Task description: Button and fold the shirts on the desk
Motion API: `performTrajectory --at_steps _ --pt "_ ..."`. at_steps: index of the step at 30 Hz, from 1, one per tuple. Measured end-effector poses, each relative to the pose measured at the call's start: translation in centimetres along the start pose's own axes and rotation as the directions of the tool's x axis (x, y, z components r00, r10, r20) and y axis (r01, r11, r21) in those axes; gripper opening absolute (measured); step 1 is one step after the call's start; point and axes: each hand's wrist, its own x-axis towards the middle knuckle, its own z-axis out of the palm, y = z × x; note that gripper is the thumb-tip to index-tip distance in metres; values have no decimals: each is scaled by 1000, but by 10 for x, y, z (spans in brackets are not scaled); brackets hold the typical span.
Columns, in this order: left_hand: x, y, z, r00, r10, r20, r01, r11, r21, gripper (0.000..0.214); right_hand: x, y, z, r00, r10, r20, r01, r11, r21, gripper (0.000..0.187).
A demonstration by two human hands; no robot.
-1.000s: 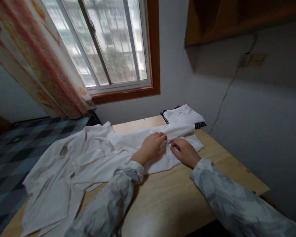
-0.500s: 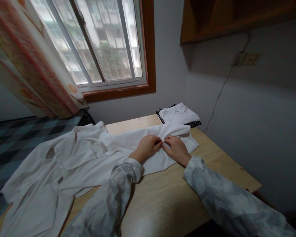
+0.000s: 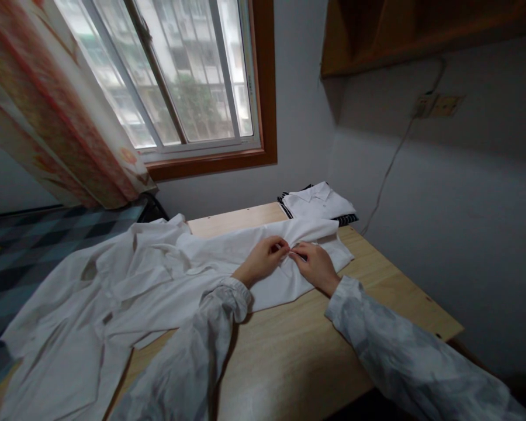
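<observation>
A white shirt (image 3: 144,292) lies spread and wrinkled over the wooden table, its collar end hard to make out among the folds at the left. My left hand (image 3: 265,257) pinches the cloth near the shirt's right-hand part, thumb and fingertips together. Right beside it, my right hand (image 3: 314,264) is closed on the same spot of the shirt, with the fingertips of both hands touching or nearly so. Whatever small detail lies between the fingertips is too small to tell.
Behind my hands, a folded white collared shirt (image 3: 319,202) rests on black-and-white striped cloth (image 3: 347,220) at the far corner of the table (image 3: 289,356). A checked bed (image 3: 21,263) stands at the left, below the curtain (image 3: 52,105). A cord (image 3: 392,166) hangs down the right wall.
The fingers of both hands have shifted slightly at the pinched spot, and the left hand has risen a little. The shirt lies almost as before.
</observation>
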Motion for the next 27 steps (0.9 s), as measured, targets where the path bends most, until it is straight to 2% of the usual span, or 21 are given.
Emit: performTrajectory --at_steps 4,8,12,21,27 --pt "6 -12 1 994 -78 79 98 953 -288 37 -2 -2 1 999 -7 -50 8 1000 22 16" --pt "10 -14 0 970 -179 163 234 865 -445 41 -2 -3 2 997 -12 -80 18 996 84 17" --pt "11 -12 0 960 -231 157 279 834 -477 41 -1 -3 1 995 -15 -94 27 992 123 18" --pt "14 -16 5 967 -225 118 252 797 -549 39 -1 -3 0 992 -16 -128 31 993 118 19" --pt "14 -3 0 945 -275 179 328 783 -529 43 -3 -7 -2 986 -28 -166 42 995 85 20"
